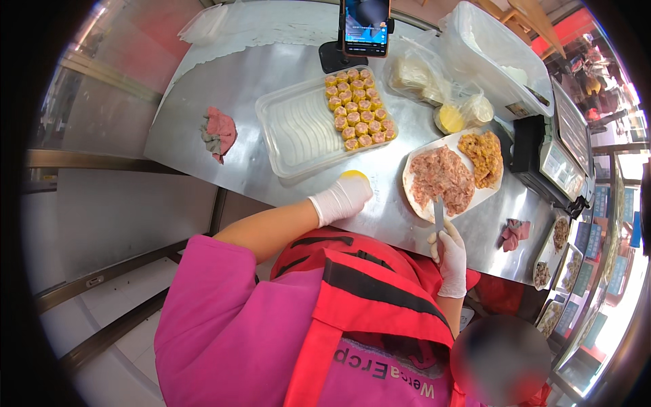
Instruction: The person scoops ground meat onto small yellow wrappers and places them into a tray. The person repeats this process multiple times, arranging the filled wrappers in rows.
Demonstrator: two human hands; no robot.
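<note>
My left hand (344,199), in a white glove, is closed at the table's near edge, just below a clear plastic tray (288,129). A round yellow dumpling wrapper (354,174) shows at its top; the rest is hidden in the fingers. Several yellow-wrapped, open-topped siu mai (359,110) stand in rows on the tray's right side. My right hand (449,261), gloved too, grips a flat metal spreading knife (439,216). Its tip touches the pink minced meat (442,175) on a white plate (409,182). Orange-yellow chopped filling (483,156) shares that plate.
A phone on a stand (366,30) rises behind the tray. Bagged wrappers (417,76), a yellow stack (449,119) and a large plastic bin (498,64) stand at the back right, beside a scale (559,163). Cloths lie at left (219,133) and right (515,233).
</note>
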